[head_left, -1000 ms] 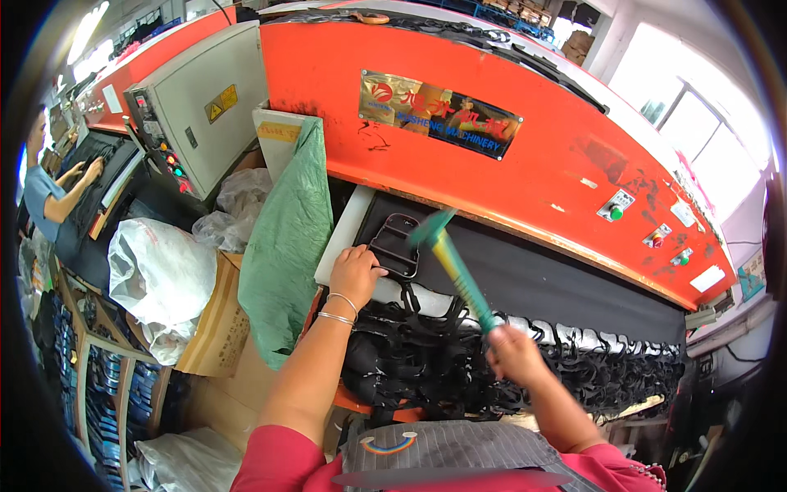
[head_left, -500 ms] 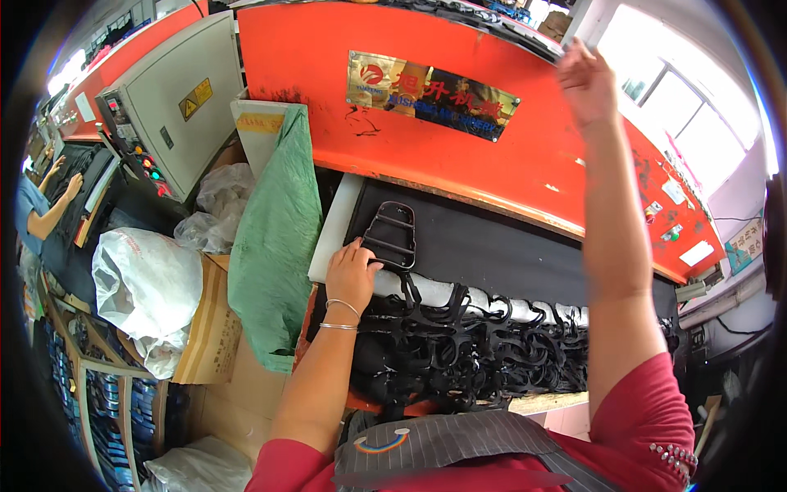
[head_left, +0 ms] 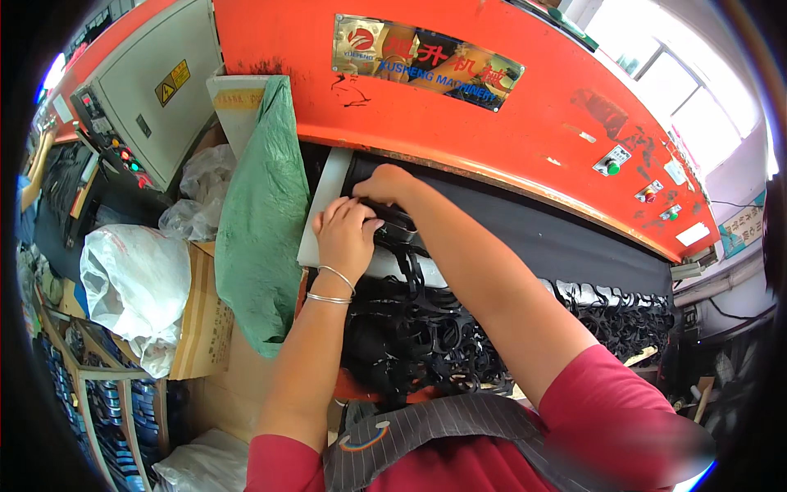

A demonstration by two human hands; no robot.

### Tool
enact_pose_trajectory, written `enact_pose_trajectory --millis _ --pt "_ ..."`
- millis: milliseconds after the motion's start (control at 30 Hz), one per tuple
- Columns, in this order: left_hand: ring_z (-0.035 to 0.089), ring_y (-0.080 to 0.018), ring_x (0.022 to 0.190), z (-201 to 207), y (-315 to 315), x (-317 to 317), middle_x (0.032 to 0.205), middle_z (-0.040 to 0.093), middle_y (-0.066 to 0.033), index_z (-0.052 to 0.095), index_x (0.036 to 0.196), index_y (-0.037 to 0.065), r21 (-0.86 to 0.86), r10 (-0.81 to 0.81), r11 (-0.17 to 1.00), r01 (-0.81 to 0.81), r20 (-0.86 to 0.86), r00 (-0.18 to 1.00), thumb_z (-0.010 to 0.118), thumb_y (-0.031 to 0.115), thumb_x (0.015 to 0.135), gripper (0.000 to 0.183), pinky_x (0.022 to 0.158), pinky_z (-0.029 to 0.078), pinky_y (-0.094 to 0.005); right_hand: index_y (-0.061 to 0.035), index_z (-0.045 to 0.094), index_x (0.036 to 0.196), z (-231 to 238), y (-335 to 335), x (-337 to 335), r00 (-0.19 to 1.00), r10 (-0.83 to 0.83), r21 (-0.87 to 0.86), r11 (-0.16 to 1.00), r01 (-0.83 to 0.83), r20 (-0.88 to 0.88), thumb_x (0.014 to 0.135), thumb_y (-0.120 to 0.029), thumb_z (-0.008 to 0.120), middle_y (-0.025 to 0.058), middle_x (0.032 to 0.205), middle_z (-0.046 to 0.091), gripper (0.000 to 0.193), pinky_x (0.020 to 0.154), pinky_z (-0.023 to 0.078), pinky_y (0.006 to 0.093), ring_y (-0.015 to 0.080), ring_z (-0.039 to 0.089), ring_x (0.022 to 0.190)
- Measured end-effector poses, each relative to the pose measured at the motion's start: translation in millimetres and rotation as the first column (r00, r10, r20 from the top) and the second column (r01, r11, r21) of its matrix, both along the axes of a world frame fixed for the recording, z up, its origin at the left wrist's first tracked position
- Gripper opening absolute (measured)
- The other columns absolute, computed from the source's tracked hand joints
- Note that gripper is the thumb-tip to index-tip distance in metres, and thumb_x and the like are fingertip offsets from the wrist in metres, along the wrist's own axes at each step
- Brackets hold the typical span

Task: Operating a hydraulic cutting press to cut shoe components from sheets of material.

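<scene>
Raised toward the upper right half a second ago, your right hand (head_left: 384, 184) is now down left of centre, beside your left hand (head_left: 343, 236), which stays near the same corner of the black frame (head_left: 399, 220). That frame sits under and between your hands, partly hidden; your right fingers curl over its far end and your left fingers bend at its near-left side, but you cannot tell from here whether either hand is clamped on it. Working from both ends probably keeps it steady and square. A green tool (head_left: 578, 31) lies on the machine's upper ledge, perhaps to leave both hands free. Beneath is a black tabletop (head_left: 508, 205), with black strappy scraps (head_left: 426, 344) draping its near edge. An orange machine (head_left: 525, 156) fills the upper middle; a grey cabinet (head_left: 147, 98) stands upper left, a bright window (head_left: 689, 82) upper right.
</scene>
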State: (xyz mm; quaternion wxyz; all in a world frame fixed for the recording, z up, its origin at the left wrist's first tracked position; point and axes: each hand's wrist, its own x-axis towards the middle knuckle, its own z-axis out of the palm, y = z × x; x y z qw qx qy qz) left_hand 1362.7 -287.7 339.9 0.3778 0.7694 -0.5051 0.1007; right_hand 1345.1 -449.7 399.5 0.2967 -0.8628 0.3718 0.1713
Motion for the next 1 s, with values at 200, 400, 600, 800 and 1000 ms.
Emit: enact_pose_trajectory --millis 200,400,600,800,1000 --pt "0.052 -0.0273 0.121 -9 12 -22 0.128 0.057 -0.0145 0.051 0.13 0.005 0.271 -0.164 0.943 0.193 -0.125 0.978 0.056 0.045 0.091 0.056 0.109 0.02 -0.0578 0.0018 0.064 0.083 -24 -27 -58 0.769 -0.537 0.564 0.774 0.287 0.347 0.081 -0.024 0.064 0.0102 0.075 0.063 0.026 0.058 0.048 0.036 0.0185 0.061 0.064" --pt "0.046 -0.0243 0.127 1 5 -24 0.126 0.058 -0.0064 0.065 0.112 0.008 0.454 -0.104 0.891 -0.007 0.22 0.97 0.059 0.026 0.085 0.032 0.109 0.017 -0.0587 0.0015 0.065 0.087 64 -10 -128 0.878 0.321 -0.28 0.933 -0.227 0.356 0.086 -0.025 0.066 0.0155 0.104 0.062 0.027 0.087 0.044 0.0376 0.0277 0.056 0.102" --pt "0.045 -0.0258 0.125 -18 -12 -44 0.122 0.058 -0.0049 0.065 0.106 0.013 0.292 -0.355 0.902 0.317 0.087 0.931 0.06 0.022 0.085 0.024 0.108 0.021 -0.0579 -0.0139 0.069 0.099 -22 -4 -210 0.809 0.453 -0.684 0.724 -0.089 0.375 0.072 -0.025 0.078 0.0261 0.143 0.033 0.03 0.107 0.031 0.0528 0.0465 0.03 0.134" --pt "0.044 -0.0277 0.127 -27 -15 -42 0.123 0.059 -0.0056 0.065 0.11 0.013 0.223 -0.285 0.928 0.299 -0.091 0.954 0.062 0.027 0.085 0.029 0.112 0.02 -0.0523 -0.0061 0.058 0.088 -59 22 -223 0.848 0.076 -0.287 0.954 0.092 0.524 0.069 -0.03 0.082 0.0348 0.139 0.037 0.039 0.11 0.029 0.0491 0.0475 0.031 0.135" --pt "0.042 -0.029 0.128 -16 -28 -46 0.128 0.054 -0.0114 0.064 0.114 0.008 0.226 -0.257 0.928 0.296 -0.188 0.948 0.066 0.031 0.08 0.041 0.112 0.02 -0.0511 -0.0054 0.059 0.089 -60 7 -228 0.638 -0.221 0.214 0.973 0.09 0.738 0.072 -0.029 0.08 0.0312 0.139 0.04 0.036 0.11 0.028 0.0493 0.0467 0.027 0.137"
